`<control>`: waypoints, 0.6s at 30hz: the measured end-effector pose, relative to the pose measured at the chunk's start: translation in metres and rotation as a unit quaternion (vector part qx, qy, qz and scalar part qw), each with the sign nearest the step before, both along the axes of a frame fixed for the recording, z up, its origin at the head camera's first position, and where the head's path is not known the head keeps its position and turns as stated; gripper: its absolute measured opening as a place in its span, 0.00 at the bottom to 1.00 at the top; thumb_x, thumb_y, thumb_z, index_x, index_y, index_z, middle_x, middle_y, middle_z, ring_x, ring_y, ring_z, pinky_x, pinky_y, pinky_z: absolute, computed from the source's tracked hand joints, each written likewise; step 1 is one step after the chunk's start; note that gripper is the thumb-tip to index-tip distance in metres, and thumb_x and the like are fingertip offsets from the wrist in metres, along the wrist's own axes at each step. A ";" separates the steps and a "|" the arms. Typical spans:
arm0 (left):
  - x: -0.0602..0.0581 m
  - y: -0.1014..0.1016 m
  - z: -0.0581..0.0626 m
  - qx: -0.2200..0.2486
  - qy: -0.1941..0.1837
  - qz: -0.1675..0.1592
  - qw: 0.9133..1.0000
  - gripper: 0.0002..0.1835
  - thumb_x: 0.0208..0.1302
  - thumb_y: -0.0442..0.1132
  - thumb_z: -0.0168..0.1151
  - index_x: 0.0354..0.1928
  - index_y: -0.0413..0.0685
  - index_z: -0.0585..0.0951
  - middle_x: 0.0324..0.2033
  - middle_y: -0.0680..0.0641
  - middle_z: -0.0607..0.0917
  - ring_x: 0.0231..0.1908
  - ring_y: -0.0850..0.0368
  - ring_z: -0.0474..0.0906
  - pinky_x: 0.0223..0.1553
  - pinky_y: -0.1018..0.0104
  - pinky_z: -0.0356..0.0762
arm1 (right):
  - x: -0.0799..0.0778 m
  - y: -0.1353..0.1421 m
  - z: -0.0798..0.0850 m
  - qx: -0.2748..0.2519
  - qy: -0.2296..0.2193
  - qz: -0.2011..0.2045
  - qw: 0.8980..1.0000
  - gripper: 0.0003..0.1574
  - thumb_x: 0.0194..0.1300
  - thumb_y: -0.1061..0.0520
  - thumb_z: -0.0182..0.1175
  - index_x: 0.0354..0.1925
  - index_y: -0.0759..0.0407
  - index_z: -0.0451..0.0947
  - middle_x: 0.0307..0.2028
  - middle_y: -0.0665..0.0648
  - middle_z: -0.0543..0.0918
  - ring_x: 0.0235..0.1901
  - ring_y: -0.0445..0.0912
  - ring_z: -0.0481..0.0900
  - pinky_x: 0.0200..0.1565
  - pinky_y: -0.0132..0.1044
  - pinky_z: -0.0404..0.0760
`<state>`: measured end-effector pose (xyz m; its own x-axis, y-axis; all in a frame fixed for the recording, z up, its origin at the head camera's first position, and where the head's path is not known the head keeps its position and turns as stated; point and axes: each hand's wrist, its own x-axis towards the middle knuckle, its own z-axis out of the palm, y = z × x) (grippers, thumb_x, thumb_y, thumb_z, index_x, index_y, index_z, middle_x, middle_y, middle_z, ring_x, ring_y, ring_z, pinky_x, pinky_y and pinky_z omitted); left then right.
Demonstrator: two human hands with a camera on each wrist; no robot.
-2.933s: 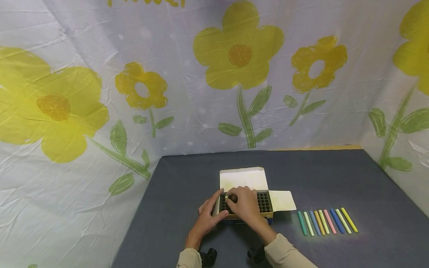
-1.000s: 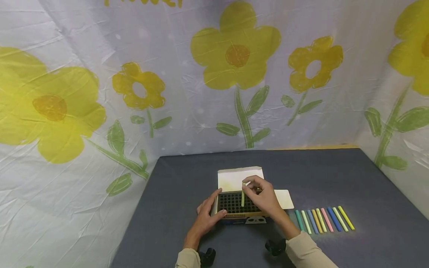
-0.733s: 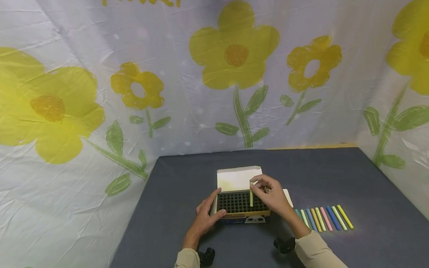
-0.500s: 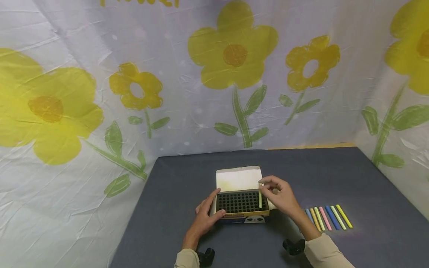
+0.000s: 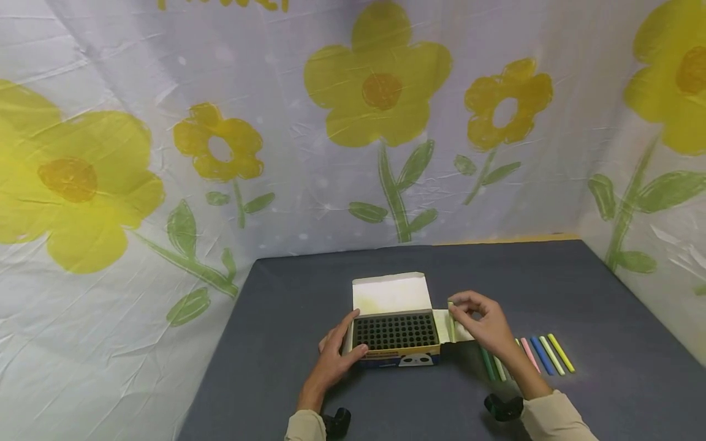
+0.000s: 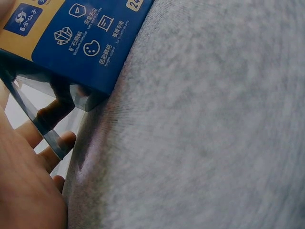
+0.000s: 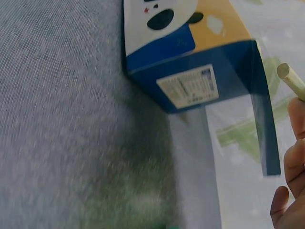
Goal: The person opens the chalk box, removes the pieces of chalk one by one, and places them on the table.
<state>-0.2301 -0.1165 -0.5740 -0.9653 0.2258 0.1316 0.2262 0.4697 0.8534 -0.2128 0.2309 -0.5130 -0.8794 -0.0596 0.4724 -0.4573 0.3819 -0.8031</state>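
My left hand [image 5: 333,360] holds the left end of a cardboard chalk box [image 5: 386,361], thumb at the front edge and fingers along the side. The box stands with its white lid [image 5: 390,295] raised at the back and a side flap [image 5: 463,334] folded out to the right; its black holder shows many round holes. Over that flap my right hand [image 5: 485,320] pinches a pale yellow-green chalk stick [image 5: 451,323] near its top, held upright. In the right wrist view the chalk's end [image 7: 284,71] points toward the box's blue side panel [image 7: 228,78].
To the right lies a row of coloured chalks, among them a blue chalk [image 5: 542,355] and a yellow chalk [image 5: 561,353]; my right forearm covers part of the row. A dark cloth [image 5: 309,288] covers the table. Flower-printed sheeting [image 5: 309,184] hangs behind.
My right hand has drawn the pale chalk up from the box's holes and carried it right, past the box's right edge. The left hand stays on the box.
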 end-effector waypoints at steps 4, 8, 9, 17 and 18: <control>0.000 0.000 0.000 0.001 0.000 -0.003 1.000 0.40 0.62 0.56 0.68 0.75 0.79 0.64 0.73 0.47 0.71 0.72 0.40 0.60 0.66 0.30 0.47 | 0.003 0.010 -0.002 0.007 -0.021 -0.015 1.000 0.11 0.69 0.65 0.63 0.49 0.61 0.83 0.28 0.57 0.87 0.28 0.41 0.78 0.34 0.37 0.74; 0.000 -0.001 0.000 -0.002 0.001 -0.004 1.000 0.40 0.62 0.55 0.68 0.76 0.79 0.64 0.73 0.47 0.71 0.73 0.39 0.59 0.65 0.28 0.49 | 0.007 0.021 -0.005 0.017 -0.033 -0.034 0.999 0.10 0.70 0.63 0.64 0.49 0.61 0.84 0.29 0.55 0.88 0.29 0.41 0.79 0.35 0.37 0.75; 0.000 -0.001 0.000 -0.002 0.001 -0.004 1.000 0.40 0.62 0.56 0.68 0.76 0.79 0.63 0.73 0.47 0.71 0.73 0.39 0.59 0.65 0.28 0.49 | 0.008 0.025 -0.005 0.020 -0.036 -0.038 0.998 0.10 0.70 0.62 0.64 0.49 0.61 0.84 0.29 0.55 0.88 0.29 0.41 0.79 0.35 0.37 0.75; 0.000 -0.001 -0.001 0.005 0.003 -0.013 1.000 0.40 0.63 0.54 0.68 0.76 0.78 0.63 0.74 0.48 0.70 0.73 0.40 0.60 0.65 0.30 0.47 | 0.018 0.053 -0.012 0.046 -0.065 -0.070 0.994 0.14 0.72 0.58 0.63 0.52 0.62 0.83 0.31 0.53 0.87 0.32 0.38 0.78 0.32 0.34 0.75; -0.001 -0.001 -0.001 0.005 0.004 -0.014 1.000 0.40 0.63 0.54 0.68 0.76 0.78 0.63 0.74 0.48 0.70 0.73 0.40 0.60 0.65 0.30 0.47 | 0.019 0.056 -0.012 0.051 -0.068 -0.077 0.993 0.14 0.72 0.57 0.63 0.52 0.61 0.83 0.31 0.52 0.87 0.33 0.37 0.78 0.34 0.34 0.75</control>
<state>-0.2307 -0.1178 -0.5752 -0.9575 0.2512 0.1414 0.2458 0.4549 0.8559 -0.1940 0.2871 -0.5255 -0.9370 0.0386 0.3472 -0.2777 0.5208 -0.8072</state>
